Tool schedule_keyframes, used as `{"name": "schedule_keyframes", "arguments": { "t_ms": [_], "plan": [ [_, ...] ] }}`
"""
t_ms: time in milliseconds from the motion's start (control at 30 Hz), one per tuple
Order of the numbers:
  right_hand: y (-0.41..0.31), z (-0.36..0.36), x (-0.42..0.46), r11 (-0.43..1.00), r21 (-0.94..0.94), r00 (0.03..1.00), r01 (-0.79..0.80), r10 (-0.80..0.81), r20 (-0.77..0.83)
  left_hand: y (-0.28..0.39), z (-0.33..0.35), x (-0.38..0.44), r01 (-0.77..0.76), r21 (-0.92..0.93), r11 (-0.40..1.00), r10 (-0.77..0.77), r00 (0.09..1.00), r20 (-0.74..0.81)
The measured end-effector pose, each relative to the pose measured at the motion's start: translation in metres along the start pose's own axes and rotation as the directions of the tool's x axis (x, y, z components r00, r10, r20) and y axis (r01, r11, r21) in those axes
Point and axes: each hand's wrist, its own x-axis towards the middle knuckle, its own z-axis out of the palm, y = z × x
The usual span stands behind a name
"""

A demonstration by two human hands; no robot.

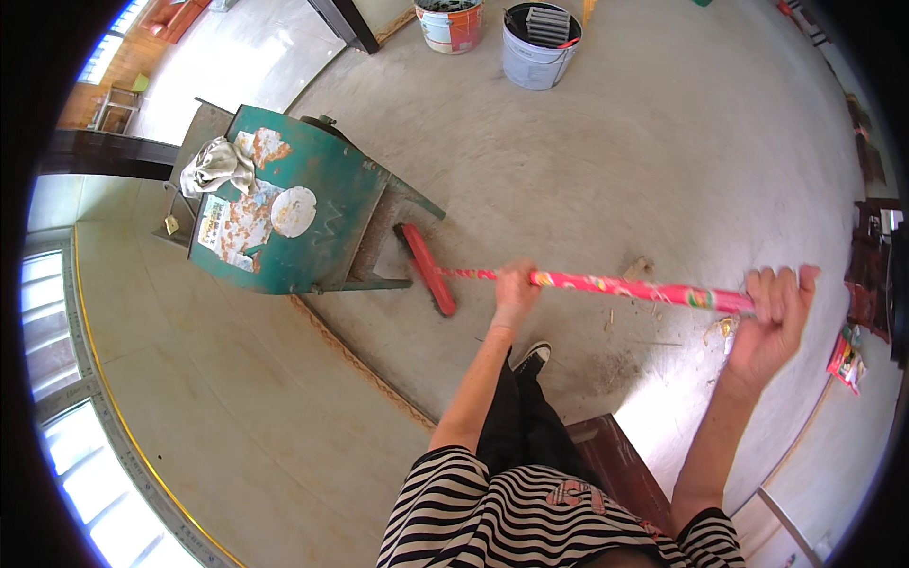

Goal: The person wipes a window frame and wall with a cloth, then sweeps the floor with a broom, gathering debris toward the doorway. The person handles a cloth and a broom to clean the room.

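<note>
A push broom with a red head (428, 268) rests on the concrete floor beside the legs of a green metal machine. Its pink patterned handle (618, 285) runs to the right across the view. My left hand (517, 284) grips the handle partway along, nearer the broom head. At the handle's far end, my right hand (777, 319) is curled around it. Wood scraps (638, 268) and loose dirt (611, 366) lie on the floor below the handle, in front of my right forearm.
The green machine (319, 213), with a crumpled cloth (219, 167) on top, stands at the left near the wall. Two buckets, one orange and white (451, 32), one pale with a grate (534, 64), stand at the top. A dark red wooden piece (618, 454) is beside my legs.
</note>
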Motion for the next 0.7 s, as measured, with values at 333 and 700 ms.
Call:
{"name": "schedule_keyframes", "arguments": {
  "t_ms": [333, 700],
  "plan": [
    [0.063, -0.033, 0.046, 0.935, -0.261, 0.918, -0.239, 0.129, -0.375, -0.059, 0.064, 0.059, 0.064, 0.235, 0.97, -0.11, 0.976, 0.186],
    [-0.056, -0.053, 0.001, 0.955, -0.252, 0.918, -0.153, 0.043, -0.393, 0.045, 0.062, -0.021, -0.128, -0.14, 0.982, 0.168, 0.93, 0.327]
  ]
}}
